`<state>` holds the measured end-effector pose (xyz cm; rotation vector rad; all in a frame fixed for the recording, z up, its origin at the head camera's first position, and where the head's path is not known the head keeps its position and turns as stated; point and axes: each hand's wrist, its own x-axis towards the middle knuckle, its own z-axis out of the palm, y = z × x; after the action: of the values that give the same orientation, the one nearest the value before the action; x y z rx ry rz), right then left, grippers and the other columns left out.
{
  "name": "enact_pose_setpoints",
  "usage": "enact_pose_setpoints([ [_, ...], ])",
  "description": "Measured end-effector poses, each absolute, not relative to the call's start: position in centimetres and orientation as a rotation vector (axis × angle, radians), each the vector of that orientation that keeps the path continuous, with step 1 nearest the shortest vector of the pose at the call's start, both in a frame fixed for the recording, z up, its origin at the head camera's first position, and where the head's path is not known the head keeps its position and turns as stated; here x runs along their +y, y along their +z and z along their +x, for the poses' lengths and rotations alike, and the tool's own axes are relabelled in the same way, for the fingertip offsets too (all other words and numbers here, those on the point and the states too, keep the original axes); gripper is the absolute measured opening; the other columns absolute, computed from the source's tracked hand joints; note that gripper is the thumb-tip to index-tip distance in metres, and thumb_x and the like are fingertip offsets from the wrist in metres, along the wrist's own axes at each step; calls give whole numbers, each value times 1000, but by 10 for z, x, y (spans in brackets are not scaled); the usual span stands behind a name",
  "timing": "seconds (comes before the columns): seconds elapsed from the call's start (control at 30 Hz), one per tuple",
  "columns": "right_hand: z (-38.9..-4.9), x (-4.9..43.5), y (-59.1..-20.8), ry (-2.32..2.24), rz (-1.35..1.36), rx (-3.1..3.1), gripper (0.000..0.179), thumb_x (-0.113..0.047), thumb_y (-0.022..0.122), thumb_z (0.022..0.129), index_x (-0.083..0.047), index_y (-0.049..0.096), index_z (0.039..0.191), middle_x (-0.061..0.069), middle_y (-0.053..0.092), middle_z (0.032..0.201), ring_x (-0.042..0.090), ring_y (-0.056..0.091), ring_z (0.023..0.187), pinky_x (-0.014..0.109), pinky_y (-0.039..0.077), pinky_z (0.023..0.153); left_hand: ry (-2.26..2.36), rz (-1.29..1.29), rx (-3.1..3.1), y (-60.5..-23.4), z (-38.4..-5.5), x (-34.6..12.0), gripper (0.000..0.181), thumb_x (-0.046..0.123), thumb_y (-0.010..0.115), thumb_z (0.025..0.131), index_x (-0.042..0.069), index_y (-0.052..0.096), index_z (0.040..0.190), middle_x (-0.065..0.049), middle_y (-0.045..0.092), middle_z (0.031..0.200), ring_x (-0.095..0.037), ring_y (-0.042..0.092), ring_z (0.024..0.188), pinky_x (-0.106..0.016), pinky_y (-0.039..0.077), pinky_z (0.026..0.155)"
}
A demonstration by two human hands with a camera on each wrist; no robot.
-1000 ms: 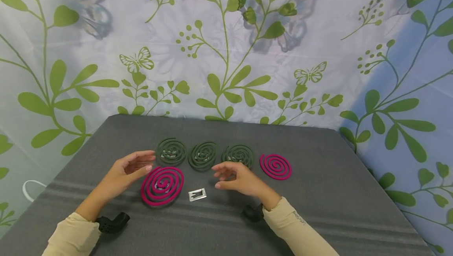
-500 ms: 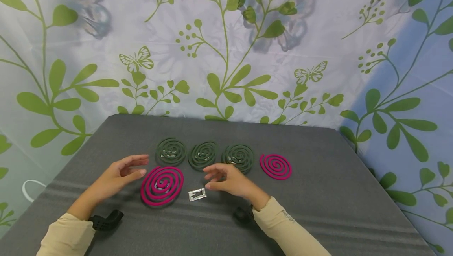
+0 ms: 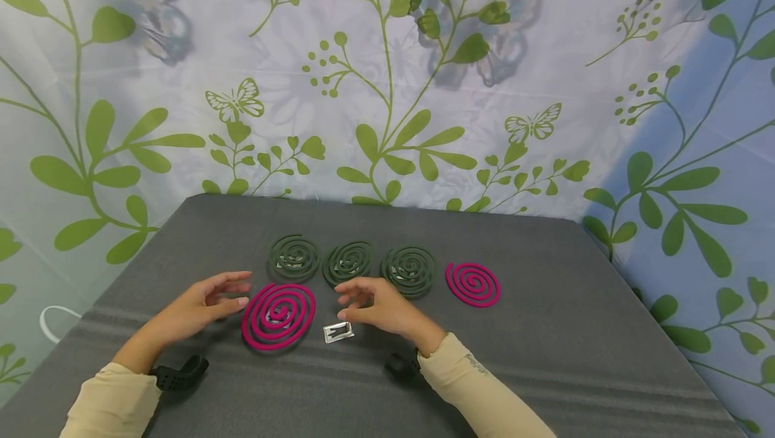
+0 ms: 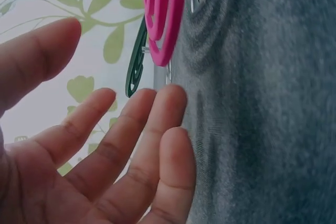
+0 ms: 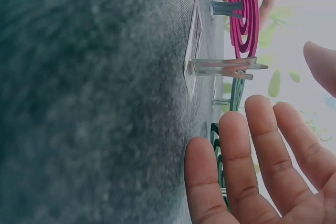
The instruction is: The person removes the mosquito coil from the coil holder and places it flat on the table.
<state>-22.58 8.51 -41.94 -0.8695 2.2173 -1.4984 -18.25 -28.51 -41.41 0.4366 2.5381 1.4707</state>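
Right hand (image 3: 378, 307) has been shifted leftward, toward the bare stand (image 3: 331, 334); left hand (image 3: 202, 300) has been drawn slightly away from the left pink coil (image 3: 282, 311). The bare stand is found just beside the right hand, the nearer one, on its near side and a little left, long axis laid roughly left to right.

Counter (image 3: 545, 330), grey: one.

Hands: two, both released, nothing grasped.

Pink coils: two; the left pink coil is raised on a second stand (image 5: 227, 8), the right pink coil (image 3: 474, 283) is laid well apart.

Green coils (image 3: 412, 266): three, ranged in a row behind.

Bare stand: one, set on the counter, prong (image 5: 223, 68) upright.
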Motion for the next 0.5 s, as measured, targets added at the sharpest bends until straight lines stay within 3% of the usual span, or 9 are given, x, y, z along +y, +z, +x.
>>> enact_pose_setpoints([
  [0.27,-230,77,-421,-1508,-846,2209,47,-4,81,96,8,66,139,24,73,122,7,66,95,28,55,84,1435,410,2442,-414,-183,-288,67,17,66,110,-16,34,159,-38,57,146,-29,69,116,-35,59,85],
  [0.5,-230,66,-419,-1472,-781,2225,54,-8,84,96,2,65,145,16,73,124,6,64,96,27,54,90,1428,458,2360,-414,-185,-292,75,18,71,107,-20,30,158,-36,61,140,-24,72,109,-29,58,87],
])
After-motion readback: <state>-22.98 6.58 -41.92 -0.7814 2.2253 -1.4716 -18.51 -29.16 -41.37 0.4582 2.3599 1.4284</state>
